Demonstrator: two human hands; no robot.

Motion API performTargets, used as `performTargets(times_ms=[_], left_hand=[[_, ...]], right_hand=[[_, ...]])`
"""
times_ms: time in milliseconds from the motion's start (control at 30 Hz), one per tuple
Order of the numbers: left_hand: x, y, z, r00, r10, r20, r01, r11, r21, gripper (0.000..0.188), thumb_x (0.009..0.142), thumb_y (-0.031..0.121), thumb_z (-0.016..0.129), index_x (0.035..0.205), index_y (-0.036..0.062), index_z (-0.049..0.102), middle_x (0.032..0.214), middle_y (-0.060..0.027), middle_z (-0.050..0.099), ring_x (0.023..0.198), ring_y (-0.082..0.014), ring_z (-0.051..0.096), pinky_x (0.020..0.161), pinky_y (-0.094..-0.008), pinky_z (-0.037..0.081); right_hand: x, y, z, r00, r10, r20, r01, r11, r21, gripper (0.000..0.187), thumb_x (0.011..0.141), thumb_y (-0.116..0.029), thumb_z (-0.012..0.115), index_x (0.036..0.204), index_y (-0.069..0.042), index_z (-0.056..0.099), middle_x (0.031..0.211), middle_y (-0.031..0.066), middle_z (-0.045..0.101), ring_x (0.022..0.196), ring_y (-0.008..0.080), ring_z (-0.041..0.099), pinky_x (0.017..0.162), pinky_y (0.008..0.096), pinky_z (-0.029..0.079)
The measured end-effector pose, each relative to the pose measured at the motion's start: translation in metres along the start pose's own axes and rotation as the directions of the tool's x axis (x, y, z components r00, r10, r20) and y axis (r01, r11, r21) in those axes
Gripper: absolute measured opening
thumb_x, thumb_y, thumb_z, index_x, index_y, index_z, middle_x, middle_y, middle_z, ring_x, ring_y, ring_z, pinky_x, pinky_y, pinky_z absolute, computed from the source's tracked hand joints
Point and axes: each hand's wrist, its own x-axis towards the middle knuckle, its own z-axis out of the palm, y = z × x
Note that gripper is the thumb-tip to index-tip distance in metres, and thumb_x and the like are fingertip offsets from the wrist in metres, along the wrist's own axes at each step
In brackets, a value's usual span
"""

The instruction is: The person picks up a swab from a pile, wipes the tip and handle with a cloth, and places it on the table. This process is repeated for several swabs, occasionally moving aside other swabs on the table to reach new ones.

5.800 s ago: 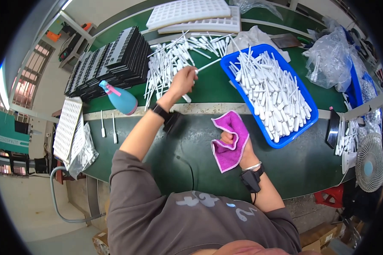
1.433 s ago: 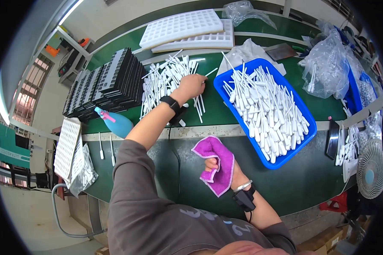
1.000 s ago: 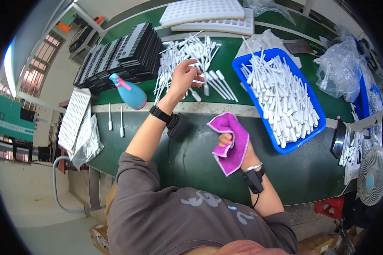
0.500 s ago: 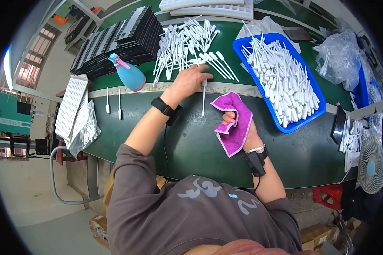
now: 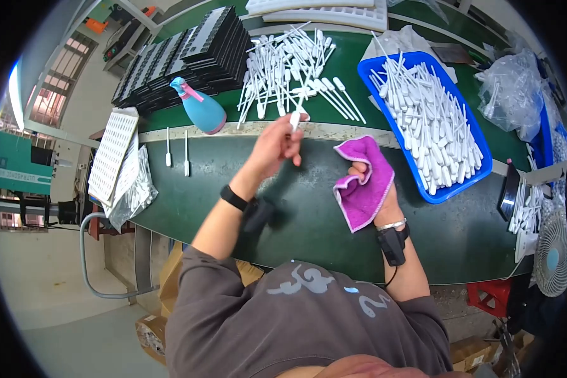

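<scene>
white dropper (image 5: 298, 107) upright, tip away (long axis near vertical), pinched by left hand (image 5: 276, 143) fingers.

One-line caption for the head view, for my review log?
Left hand lifts a white plastic dropper while right hand holds a magenta cloth.

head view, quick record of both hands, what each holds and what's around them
left hand: pinches a white plastic dropper by its bulb end
right hand: grips a magenta cloth
ahead: loose pile of white droppers on the green table
right side: blue tray full of droppers
left side: blue spray bottle, black trays
</scene>
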Motion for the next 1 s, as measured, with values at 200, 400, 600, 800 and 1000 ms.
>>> performTargets(times_ms=[200, 400, 600, 800, 1000], left_hand=[[-0.028, -0.022, 0.043, 0.992, -0.108, -0.057, 0.077, 0.914, -0.398, 0.025, 0.097, 0.024, 0.039, 0.106, 0.0032, 0.052, 0.069, 0.0030, 0.038, 0.047, -0.0057, 0.032, 0.041, -0.0240, 0.041], [-0.030, -0.039, 0.040, 0.990, -0.051, -0.133, 0.016, 0.966, -0.257, 0.023, 0.095, 0.028, 0.041, 0.090, 0.0069, 0.049, 0.062, 0.0056, 0.030, 0.044, -0.0048, 0.026, 0.038, -0.0221, 0.031], [-0.032, -0.045, 0.044, 0.981, -0.067, -0.182, 0.012, 0.957, -0.290, 0.024, 0.093, 0.027, 0.043, 0.083, 0.0063, 0.050, 0.060, 0.0054, 0.030, 0.043, -0.0044, 0.025, 0.038, -0.0211, 0.030], [-0.032, -0.049, 0.042, 0.979, -0.017, -0.205, -0.030, 0.975, -0.221, 0.024, 0.094, 0.027, 0.043, 0.085, 0.0071, 0.051, 0.063, 0.0040, 0.035, 0.045, -0.0051, 0.027, 0.040, -0.0222, 0.031], [-0.038, -0.066, 0.086, 0.987, -0.157, 0.030, 0.148, 0.968, 0.203, 0.023, 0.097, 0.026, 0.042, 0.089, 0.0071, 0.052, 0.064, 0.0027, 0.039, 0.045, -0.0054, 0.030, 0.040, -0.0215, 0.031]], right_hand=[[0.005, 0.001, 0.004, 0.986, -0.127, -0.106, 0.119, 0.990, -0.074, 0.033, 0.100, -0.030, 0.040, 0.105, -0.002, 0.058, 0.071, 0.0001, 0.050, 0.059, 0.0128, 0.044, 0.063, 0.0265, 0.040], [0.006, 0.000, -0.006, 0.995, -0.098, 0.003, 0.098, 0.993, -0.069, 0.031, 0.100, -0.028, 0.041, 0.103, -0.002, 0.058, 0.075, 0.0009, 0.054, 0.064, 0.0126, 0.048, 0.067, 0.0280, 0.044], [0.004, 0.003, -0.005, 0.989, -0.148, -0.011, 0.144, 0.976, -0.166, 0.032, 0.099, -0.028, 0.040, 0.107, -0.002, 0.057, 0.084, 0.0038, 0.058, 0.079, 0.0160, 0.057, 0.078, 0.0314, 0.048], [-0.004, 0.006, 0.011, 0.971, -0.240, 0.023, 0.241, 0.960, -0.142, 0.038, 0.099, -0.029, 0.037, 0.123, -0.003, 0.049, 0.109, 0.0108, 0.058, 0.102, 0.0225, 0.057, 0.093, 0.0374, 0.046], [0.010, 0.056, -0.021, 0.895, -0.446, 0.019, 0.384, 0.748, -0.541, 0.038, 0.098, -0.033, 0.036, 0.118, -0.004, 0.049, 0.107, 0.0127, 0.057, 0.098, 0.0247, 0.056, 0.088, 0.0368, 0.046]])
